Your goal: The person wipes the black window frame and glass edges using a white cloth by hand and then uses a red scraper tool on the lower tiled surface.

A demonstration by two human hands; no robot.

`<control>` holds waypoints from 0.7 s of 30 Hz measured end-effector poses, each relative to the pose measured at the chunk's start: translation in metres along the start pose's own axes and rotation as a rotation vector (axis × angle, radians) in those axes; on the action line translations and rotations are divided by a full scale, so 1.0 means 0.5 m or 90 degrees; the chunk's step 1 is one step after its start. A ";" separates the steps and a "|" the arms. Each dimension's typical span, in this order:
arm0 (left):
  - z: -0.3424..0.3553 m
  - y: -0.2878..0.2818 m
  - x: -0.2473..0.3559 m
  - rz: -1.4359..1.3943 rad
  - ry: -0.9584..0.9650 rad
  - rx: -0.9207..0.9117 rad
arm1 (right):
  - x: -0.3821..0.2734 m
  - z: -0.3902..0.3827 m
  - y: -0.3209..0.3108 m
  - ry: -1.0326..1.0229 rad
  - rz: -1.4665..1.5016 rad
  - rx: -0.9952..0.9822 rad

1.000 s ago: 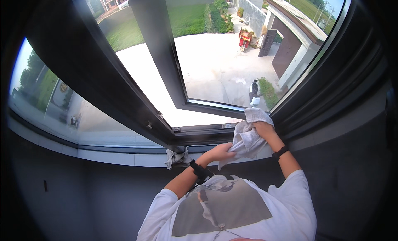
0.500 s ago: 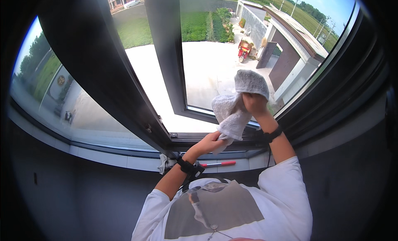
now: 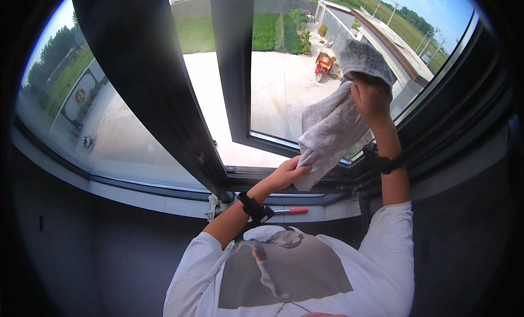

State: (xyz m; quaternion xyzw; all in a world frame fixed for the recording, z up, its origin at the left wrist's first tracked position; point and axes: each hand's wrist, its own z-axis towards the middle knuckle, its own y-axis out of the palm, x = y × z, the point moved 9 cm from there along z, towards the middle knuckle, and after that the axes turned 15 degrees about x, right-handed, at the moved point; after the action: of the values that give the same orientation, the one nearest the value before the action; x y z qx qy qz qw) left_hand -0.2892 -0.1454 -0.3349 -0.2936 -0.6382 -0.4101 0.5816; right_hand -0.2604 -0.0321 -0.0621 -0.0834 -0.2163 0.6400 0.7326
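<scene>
Work apparently mid-course: left hand [image 3: 287, 173] and right hand [image 3: 374, 101]—fingers clamped on grey cloth [image 3: 331, 127]—before open sash [image 3: 236, 82]; finished extent indeterminable.

We wear a white T-shirt [image 3: 385, 268] with short, loose sleeves [image 3: 396, 221]. Across its front runs a large grey-brown print [image 3: 314, 276], roughly rectangular, with a pale sock-like shape in it. Below that we see thin dark lines and a small round piece, whether worn or printed we cannot tell. Black bands [image 3: 252, 205], bulky and boxy, circle both wrists.
</scene>
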 end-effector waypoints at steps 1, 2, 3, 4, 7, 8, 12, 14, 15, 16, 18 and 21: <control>0.008 0.006 0.014 -0.009 0.026 0.013 | 0.004 0.035 -0.009 0.014 0.025 0.035; 0.018 0.014 0.029 -0.018 0.055 0.018 | 0.003 0.029 -0.003 0.006 -0.023 0.049; 0.024 0.014 0.038 -0.027 0.082 0.024 | 0.001 0.011 0.016 0.000 -0.069 0.063; 0.021 0.015 0.022 0.035 0.055 0.023 | -0.032 -0.016 0.028 -0.052 -0.049 0.093; -0.003 0.014 -0.078 0.109 0.040 0.013 | -0.095 -0.190 0.129 -0.072 0.061 0.028; -0.014 0.020 -0.085 0.191 0.163 0.008 | -0.112 -0.262 0.170 -0.039 0.092 -0.080; -0.066 0.050 -0.109 0.491 -0.021 -0.203 | -0.132 -0.478 0.255 0.138 0.252 -0.331; -0.068 0.038 -0.096 0.519 -0.015 -0.207 | -0.120 -0.489 0.251 0.084 0.243 -0.359; -0.057 0.021 -0.083 0.487 0.004 -0.164 | -0.104 -0.427 0.230 0.086 0.231 -0.299; -0.044 0.002 -0.074 0.454 0.024 -0.123 | -0.089 -0.350 0.182 -0.003 0.180 -0.187; -0.027 -0.014 -0.008 0.300 0.085 -0.038 | -0.047 -0.185 0.063 -0.102 0.014 -0.012; 0.015 -0.036 0.091 0.103 0.145 0.064 | 0.050 0.050 -0.095 -0.033 -0.018 0.147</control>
State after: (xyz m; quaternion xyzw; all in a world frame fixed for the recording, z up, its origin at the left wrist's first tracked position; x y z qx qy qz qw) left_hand -0.3150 -0.1525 -0.2936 -0.2658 -0.5625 -0.3600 0.6953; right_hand -0.2261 -0.0197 -0.0158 0.0216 -0.1612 0.6521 0.7405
